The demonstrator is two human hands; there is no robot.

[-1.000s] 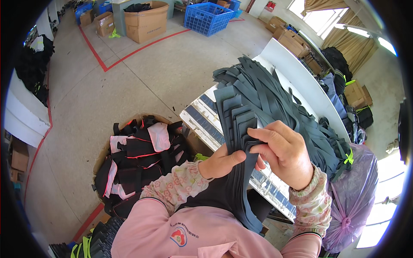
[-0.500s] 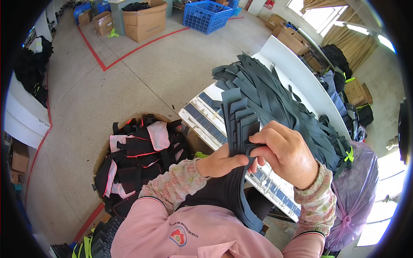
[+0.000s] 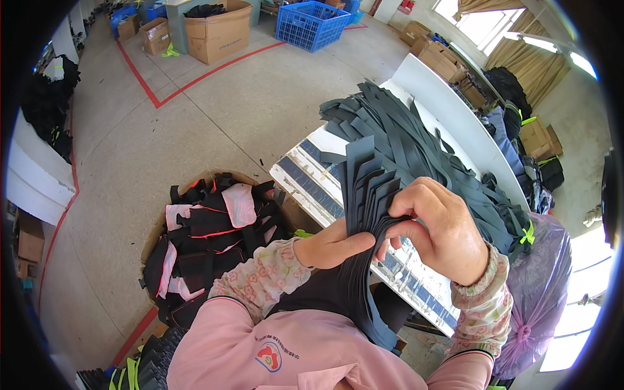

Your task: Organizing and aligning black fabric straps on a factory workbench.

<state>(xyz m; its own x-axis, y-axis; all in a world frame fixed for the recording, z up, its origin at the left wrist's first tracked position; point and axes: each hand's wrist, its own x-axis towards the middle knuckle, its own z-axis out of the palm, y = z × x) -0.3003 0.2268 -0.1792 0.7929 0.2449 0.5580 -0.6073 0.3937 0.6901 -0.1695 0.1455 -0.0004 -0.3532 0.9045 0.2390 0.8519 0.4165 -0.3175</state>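
Observation:
A bundle of dark grey fabric strips (image 3: 361,185) stands upright between my hands, its top ends fanned apart and its long tails hanging down over my lap. My left hand (image 3: 335,244) is closed round the bundle from the left, thumb across the front. Thumb and bent fingers of my right hand (image 3: 434,227) pinch strips at the bundle's right side. Beyond my hands a large heap of similar dark grey strips (image 3: 416,143) covers much of the worn white table (image 3: 302,170).
Left of the table a cardboard box holds black bags with pink trim (image 3: 214,224). A translucent purple plastic bag (image 3: 536,286) stands at the right. Farther off are a blue plastic crate (image 3: 312,26), a large carton (image 3: 218,36) and red floor lines (image 3: 214,70).
My right hand has shifted slightly right, bending strip ends outward. The bundle's top is fanned wider and leans more to the right. My left hand stays nearly in place.

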